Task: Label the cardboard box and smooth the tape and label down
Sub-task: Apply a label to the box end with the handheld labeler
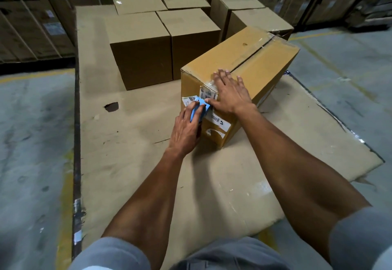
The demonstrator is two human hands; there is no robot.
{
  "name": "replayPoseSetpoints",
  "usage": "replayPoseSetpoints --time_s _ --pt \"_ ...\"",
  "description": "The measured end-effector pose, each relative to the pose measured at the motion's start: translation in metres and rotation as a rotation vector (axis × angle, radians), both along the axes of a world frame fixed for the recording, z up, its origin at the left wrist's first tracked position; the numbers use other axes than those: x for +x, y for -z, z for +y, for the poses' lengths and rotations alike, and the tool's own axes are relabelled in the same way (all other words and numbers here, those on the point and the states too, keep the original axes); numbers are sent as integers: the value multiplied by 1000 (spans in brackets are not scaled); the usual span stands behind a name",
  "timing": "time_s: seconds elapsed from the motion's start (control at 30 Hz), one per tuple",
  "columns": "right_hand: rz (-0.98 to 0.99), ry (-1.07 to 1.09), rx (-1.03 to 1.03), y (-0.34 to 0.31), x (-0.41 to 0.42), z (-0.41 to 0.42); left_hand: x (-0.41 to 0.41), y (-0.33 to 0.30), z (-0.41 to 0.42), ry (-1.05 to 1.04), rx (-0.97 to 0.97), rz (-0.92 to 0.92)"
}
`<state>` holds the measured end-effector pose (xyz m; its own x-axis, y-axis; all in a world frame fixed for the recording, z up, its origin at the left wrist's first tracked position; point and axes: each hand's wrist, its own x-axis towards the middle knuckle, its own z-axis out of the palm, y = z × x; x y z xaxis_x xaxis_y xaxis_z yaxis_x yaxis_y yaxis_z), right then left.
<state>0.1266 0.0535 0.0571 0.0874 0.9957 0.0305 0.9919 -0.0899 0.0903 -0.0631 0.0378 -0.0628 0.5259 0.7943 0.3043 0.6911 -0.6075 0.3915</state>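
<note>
Kneeling over a sheet of flattened cardboard (135, 142) on the concrete floor, a person reaches both bare arms forward in the head view. The cardboard box (250, 57) lies on that sheet, turned at an angle, its near end facing the person, with a taped seam running along its top. The right hand (230, 93) lies flat over the near top edge of the box, fingers spread apart and extended, palm pressing on clear tape (209, 88) that wraps over the edge; its thumb reaches down toward the left hand. The left hand (186, 130) is against the near end of the box, its fingers curled and closed around a small light-blue object (196, 110), which touches the face where a white label (188, 99) sits. Another white label (219, 121) with dark print is stuck lower on the same face. Behind, plain brown boxes (140, 51) stand in rows, close together, and larger printed cartons (31, 21) line the background.
</note>
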Motion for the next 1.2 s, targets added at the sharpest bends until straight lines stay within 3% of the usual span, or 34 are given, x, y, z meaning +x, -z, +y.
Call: replayPoseSetpoints --time_s 0.7,1.2 --pt "-228 135 -6 1 -19 6 -6 9 -1 41 -26 70" --pt "-125 109 -10 -4 -22 0 -12 -8 5 67 116 316"
